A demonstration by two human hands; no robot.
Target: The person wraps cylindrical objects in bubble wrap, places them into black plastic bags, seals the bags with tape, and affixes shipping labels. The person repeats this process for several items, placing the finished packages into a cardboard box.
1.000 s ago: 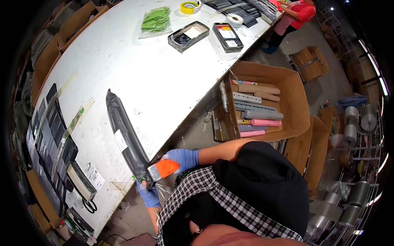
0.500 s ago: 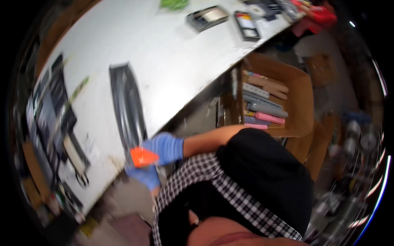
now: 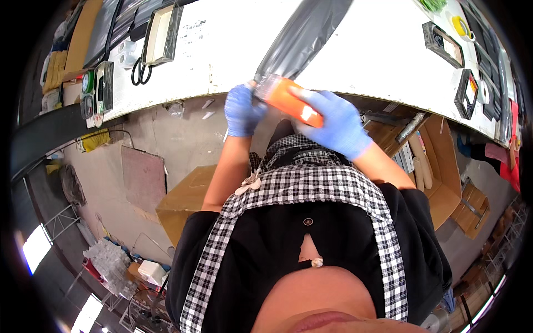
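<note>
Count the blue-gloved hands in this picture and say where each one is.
2. The left hand grips the dark bag's end at the table edge; the right hand holds the orange tool beside it.

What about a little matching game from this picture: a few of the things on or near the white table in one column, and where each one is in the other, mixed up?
Things:
1. orange tool
2. black scissors
3. yellow tape roll
4. open cardboard box

Places:
A. on the floor under the table's edge, with rolls standing in it
B. on the table at the far right, near the dark trays
C. in the right hand, at the end of the long dark plastic bag
D. on the table to the left, beside a shallow tray

Pairs: 1-C, 2-D, 3-B, 4-A
</note>
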